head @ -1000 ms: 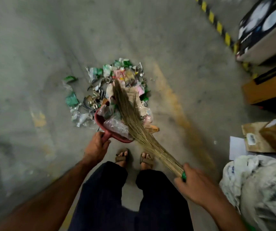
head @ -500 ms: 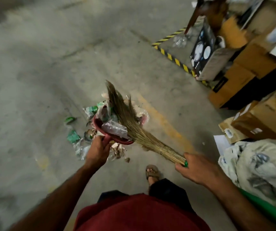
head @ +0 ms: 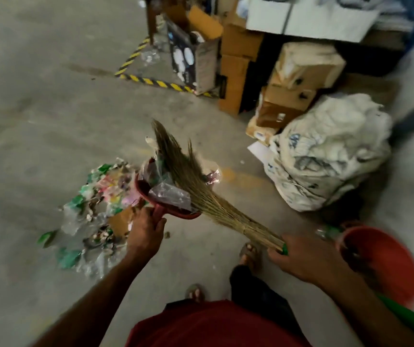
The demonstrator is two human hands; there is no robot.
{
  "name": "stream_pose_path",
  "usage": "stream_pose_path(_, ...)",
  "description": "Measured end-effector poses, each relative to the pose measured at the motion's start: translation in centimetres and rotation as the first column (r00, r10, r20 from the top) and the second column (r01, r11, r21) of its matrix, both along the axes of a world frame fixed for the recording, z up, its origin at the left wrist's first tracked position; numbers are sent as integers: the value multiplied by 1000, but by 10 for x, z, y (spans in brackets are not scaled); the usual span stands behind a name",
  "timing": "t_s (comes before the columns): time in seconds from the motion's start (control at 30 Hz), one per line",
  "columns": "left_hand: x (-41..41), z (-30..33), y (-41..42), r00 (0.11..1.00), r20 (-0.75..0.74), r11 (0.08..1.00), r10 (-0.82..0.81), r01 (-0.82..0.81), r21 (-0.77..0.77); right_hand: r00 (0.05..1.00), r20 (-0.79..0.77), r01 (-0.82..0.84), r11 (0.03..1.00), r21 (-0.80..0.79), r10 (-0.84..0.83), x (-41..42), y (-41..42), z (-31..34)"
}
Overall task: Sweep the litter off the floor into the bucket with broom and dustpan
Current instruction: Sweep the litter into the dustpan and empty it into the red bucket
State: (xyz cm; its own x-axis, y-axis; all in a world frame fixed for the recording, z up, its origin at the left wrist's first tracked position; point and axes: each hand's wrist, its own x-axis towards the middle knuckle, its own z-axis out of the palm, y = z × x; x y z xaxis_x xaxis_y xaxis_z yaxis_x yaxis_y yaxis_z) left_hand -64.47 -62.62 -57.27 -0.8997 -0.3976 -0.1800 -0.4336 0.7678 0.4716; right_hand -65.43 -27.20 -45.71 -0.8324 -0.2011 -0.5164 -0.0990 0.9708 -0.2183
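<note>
Lifted clear of the floor since a second ago, the red dustpan [head: 173, 209] now hangs loaded with plastic wrappers while the view has swung right, bringing an orange bucket [head: 386, 261] into sight. Nearest, the right hand [head: 306, 259] has its fingers clamped on the broom [head: 201, 194] where bristles meet the green handle; the bucket sits just beyond it, at the right. The left hand [head: 144, 234] has its fingers clamped on the dustpan handle, and the broom's bristles press across the load. Below and left, remaining litter [head: 96, 211] lies on the concrete floor [head: 38, 108]. Farther off stand a white sack [head: 326, 159] and cardboard boxes [head: 298, 81].
</note>
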Motion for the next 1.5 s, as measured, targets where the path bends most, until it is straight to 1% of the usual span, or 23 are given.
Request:
stream_pose_path(0.03, -2, 10, 18, 999, 18, 997, -41, 42, -68, 999, 5, 46, 999, -5, -46, 14, 15, 3)
stream_pose_path(0.07, -2, 15, 37, 996, 38, 992, -81, 84, -95, 996, 4, 84, 996, -21, -84, 28, 31, 9)
stream_pose_path(0.1, -2, 17, 56, 991, 54, 991, -120, 123, -54, 993, 0, 121, 992, -31, -121, 43, 48, 11)
stream_pose_path(0.17, -6, 7, 91, 980, 32, 976, -195, 190, 110, 981, -25, 192, 980, -47, -194, 73, 85, 13)
stream_pose_path(0.2, -10, 2, 110, 972, 28, 963, -234, 228, 145, 972, -41, 230, 972, -41, -232, 87, 103, 12)
stream_pose_path(0.3, -16, 0, 182, 936, -21, 926, -352, 351, 135, 932, -16, 362, 932, 8, -362, 129, 162, 6)
stream_pose_path(0.37, -16, 0, 238, 900, -30, 892, -434, 435, 124, 882, 33, 470, 883, -4, -469, 153, 199, 13)
stream_pose_path(0.47, -16, -10, 326, 833, -17, 820, -553, 548, 163, 807, 78, 582, 811, 61, -585, 192, 263, 23)
stream_pose_path(0.53, -17, -18, 386, 788, 16, 773, -616, 601, 202, 773, 76, 624, 776, 92, -630, 217, 306, 20)
stream_pose_path(0.63, -16, -32, 469, 715, 27, 697, -699, 672, 250, 698, 82, 702, 702, 119, -712, 256, 365, 9)
stream_pose_path(0.73, -6, -39, 538, 642, 60, 630, -764, 724, 280, 623, 104, 761, 632, 148, -775, 286, 410, -1)
stream_pose_path(0.8, 0, -45, 574, 613, 76, 603, -787, 737, 306, 582, 133, 784, 597, 169, -802, 298, 432, -5)
stream_pose_path(0.93, 1, -69, 624, 549, 140, 562, -824, 764, 316, 531, 190, 801, 562, 204, -826, 306, 461, -19)
stream_pose_path(1.07, -8, -89, 658, 479, 252, 538, -841, 792, 290, 463, 262, 826, 519, 220, -847, 299, 476, -48)
stream_pose_path(1.1, -14, -97, 667, 442, 279, 512, -853, 812, 278, 453, 275, 826, 516, 229, -848, 293, 480, -55)
stream_pose_path(1.17, -29, -113, 683, 341, 324, 430, -883, 864, 261, 439, 303, 819, 516, 251, -846, 280, 487, -68)
stream_pose_path(1.33, -68, -132, 725, 175, 363, 282, -915, 921, 268, 389, 310, 833, 475, 283, -867, 237, 502, -95)
stream_pose_path(1.4, -86, -140, 745, 109, 389, 230, -915, 932, 281, 358, 293, 848, 440, 296, -887, 219, 508, -105)
stream_pose_path(1.5, -115, -158, 773, 32, 405, 181, -914, 924, 335, 324, 208, 878, 375, 297, -923, 195, 513, -127)
